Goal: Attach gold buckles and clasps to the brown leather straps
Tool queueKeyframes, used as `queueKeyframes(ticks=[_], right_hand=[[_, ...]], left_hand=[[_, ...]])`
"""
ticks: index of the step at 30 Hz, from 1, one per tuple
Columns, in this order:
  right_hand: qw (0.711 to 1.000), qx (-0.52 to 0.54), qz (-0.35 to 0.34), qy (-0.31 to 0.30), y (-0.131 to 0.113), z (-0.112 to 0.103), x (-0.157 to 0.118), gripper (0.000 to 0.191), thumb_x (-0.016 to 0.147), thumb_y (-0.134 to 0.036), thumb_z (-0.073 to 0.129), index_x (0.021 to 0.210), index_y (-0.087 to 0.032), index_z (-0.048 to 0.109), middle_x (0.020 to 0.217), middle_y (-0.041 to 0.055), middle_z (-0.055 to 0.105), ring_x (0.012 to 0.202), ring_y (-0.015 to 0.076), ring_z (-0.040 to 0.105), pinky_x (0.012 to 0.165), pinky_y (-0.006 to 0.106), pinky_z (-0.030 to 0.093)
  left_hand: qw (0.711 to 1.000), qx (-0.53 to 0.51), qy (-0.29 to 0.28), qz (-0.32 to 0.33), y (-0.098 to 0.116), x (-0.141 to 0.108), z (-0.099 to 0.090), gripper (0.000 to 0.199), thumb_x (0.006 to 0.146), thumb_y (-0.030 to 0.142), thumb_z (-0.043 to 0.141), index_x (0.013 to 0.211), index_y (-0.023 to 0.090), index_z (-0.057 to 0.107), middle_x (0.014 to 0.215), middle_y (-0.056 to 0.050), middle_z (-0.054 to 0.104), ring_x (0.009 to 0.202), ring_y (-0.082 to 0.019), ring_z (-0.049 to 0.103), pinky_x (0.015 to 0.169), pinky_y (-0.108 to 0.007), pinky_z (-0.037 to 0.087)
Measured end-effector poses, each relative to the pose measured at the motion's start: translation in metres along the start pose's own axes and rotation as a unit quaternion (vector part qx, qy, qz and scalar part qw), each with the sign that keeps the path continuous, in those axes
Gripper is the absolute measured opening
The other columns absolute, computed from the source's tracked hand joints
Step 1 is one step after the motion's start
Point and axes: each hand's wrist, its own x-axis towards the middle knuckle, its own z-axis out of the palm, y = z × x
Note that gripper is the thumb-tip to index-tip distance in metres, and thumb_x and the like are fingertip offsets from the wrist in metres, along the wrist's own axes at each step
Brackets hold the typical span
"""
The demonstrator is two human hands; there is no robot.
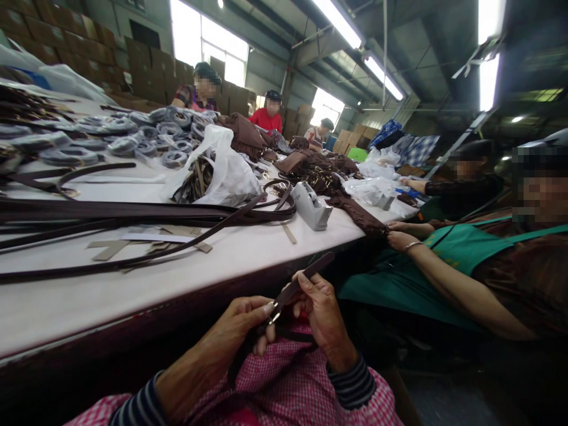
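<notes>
1. You hold a dark brown strap [289, 292] with a gold-coloured buckle [274, 317], above your lap and just in front of the table edge [213, 296]. Take your hands as the centre of the clock: the free end of the strap points to about 1 o'clock.
2. Your left hand [242, 322] pinches the strap beside the buckle, the thumb on top. Your right hand [322, 305] pinches it farther toward the free end, thumb against the upper face.
3. The step in hand seems to be the handling of the strap at its buckle, maybe fitting or adjusting. I cannot tell if the strap is already fully through, because the fingers hide a part.
4. In my judgement, the next move calls for a steady left pinch at the buckle, while the right hand guides the strap flat, without twist.
5. On the table, the longer brown straps [146, 212] lie toward 10 o'clock, and the grey tape dispenser [314, 210] stands near 12 o'clock, well apart from your hands.
</notes>
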Motion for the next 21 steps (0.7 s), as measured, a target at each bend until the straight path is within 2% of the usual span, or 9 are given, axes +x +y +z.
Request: queueKeyframes(ticks=[4,10,15,21], right_hand=[[1.000,-0.019,-0.006,0.007,0.001,0.004,-0.002,0.033,0.087,-0.046,0.075,0.089,-0.016,0.062,0.071,0.0044,0.071,0.051,0.0138,0.065,0.039,0.016,0.045],[0.984,-0.164,-0.071,0.003,-0.002,0.014,-0.009,0.030,0.094,-0.046,0.067,0.089,-0.016,0.064,0.072,0.0031,0.069,0.050,0.0126,0.061,0.039,0.017,0.042],[0.939,-0.316,-0.134,-0.019,-0.005,0.025,-0.017,0.025,0.100,-0.042,0.056,0.095,-0.019,0.065,0.070,0.0001,0.067,0.047,0.0104,0.053,0.045,0.020,0.042],[0.889,-0.419,-0.182,-0.043,-0.002,0.041,-0.022,0.027,0.103,-0.036,0.048,0.086,-0.020,0.062,0.062,-0.0011,0.059,0.050,0.0135,0.053,0.050,0.025,0.036]], left_hand=[[1.000,0.021,0.008,0.006,0.001,0.000,-0.003,0.035,0.093,0.042,0.062,0.097,0.009,0.072,0.064,-0.002,0.061,0.043,-0.003,0.047,0.044,-0.013,0.028],[0.997,0.055,0.043,-0.010,-0.002,0.004,-0.010,0.040,0.087,0.048,0.064,0.093,0.009,0.070,0.060,-0.001,0.061,0.039,-0.004,0.044,0.042,-0.016,0.026],[0.990,0.123,0.072,0.001,-0.006,0.006,-0.016,0.045,0.083,0.056,0.061,0.084,0.011,0.066,0.055,0.000,0.059,0.036,-0.005,0.039,0.039,-0.019,0.022],[0.970,0.220,0.099,0.004,-0.009,0.002,-0.020,0.040,0.086,0.052,0.053,0.079,0.014,0.064,0.052,0.001,0.056,0.038,-0.009,0.038,0.040,-0.021,0.026]])
